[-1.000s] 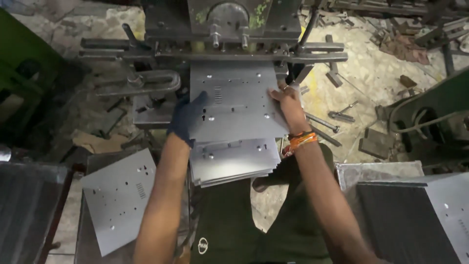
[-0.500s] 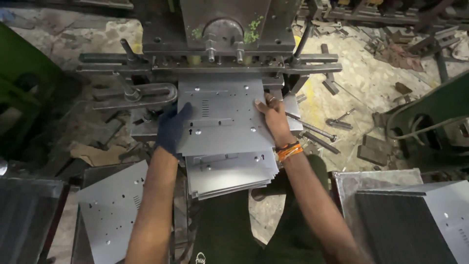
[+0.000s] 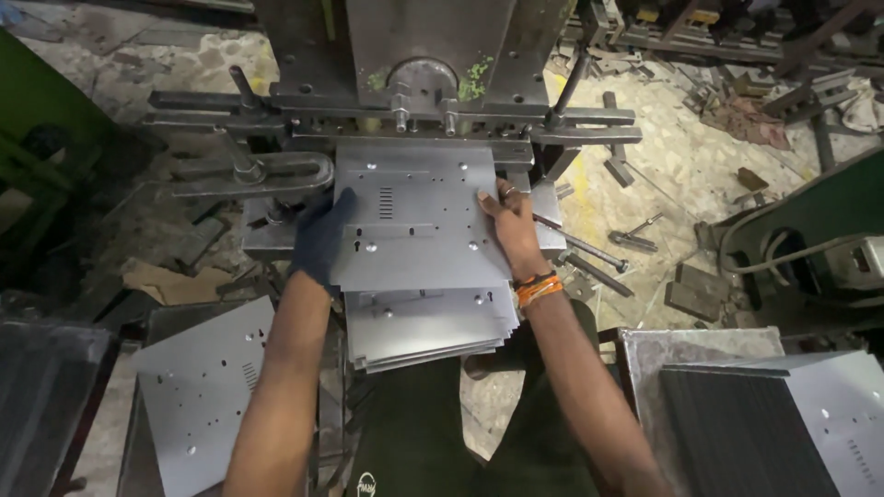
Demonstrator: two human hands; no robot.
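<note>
Under the press machine (image 3: 419, 55), a punched metal sheet (image 3: 414, 216) has slid further in; gloved left hand (image 3: 322, 235) grips its edge, bare right hand (image 3: 511, 230) lies flat, fingers together, above the sheet stack (image 3: 428, 331).

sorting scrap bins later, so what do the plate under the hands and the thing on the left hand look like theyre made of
The top plate looks like thin sheet metal, probably steel: flat grey, dull sheen, punched holes and a row of slots. The stack beneath it looks the same, with thin edges fanned out. The left hand wears a dark blue glove, likely fabric or rubber-coated; too blurred to say which. The right hand is bare.
</note>
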